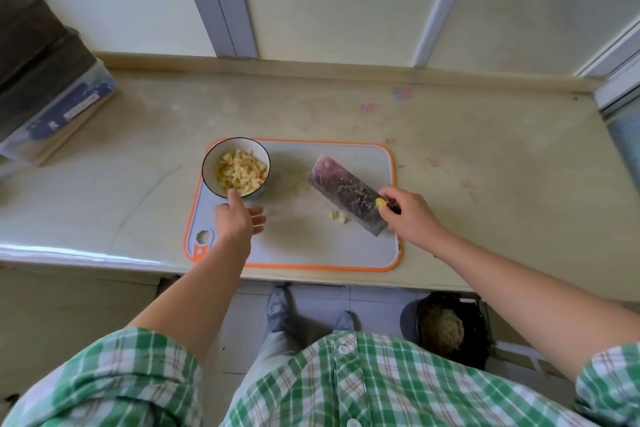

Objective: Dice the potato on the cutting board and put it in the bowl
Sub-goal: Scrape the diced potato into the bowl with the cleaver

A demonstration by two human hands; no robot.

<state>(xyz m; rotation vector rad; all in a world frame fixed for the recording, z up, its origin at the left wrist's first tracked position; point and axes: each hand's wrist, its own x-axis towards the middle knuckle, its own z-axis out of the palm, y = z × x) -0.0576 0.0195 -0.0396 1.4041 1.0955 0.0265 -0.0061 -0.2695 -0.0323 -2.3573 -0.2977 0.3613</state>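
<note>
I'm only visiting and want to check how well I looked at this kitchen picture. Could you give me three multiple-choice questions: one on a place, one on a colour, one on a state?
1. Where does the bowl stand?
A. On the floor.
B. On the counter, right of the board.
C. On the cutting board, at its far left corner.

2. What colour is the board's edge?
A. Blue.
B. Orange.
C. Black.

3. How is the cleaver?
A. Lying flat on the board, with the right hand on its handle.
B. Raised in the air.
C. Inside the bowl.

Answers:
1 C: the bowl covers that corner.
2 B: an orange band runs round the grey board.
3 A: its broad side faces up beside a few potato dice.
</note>
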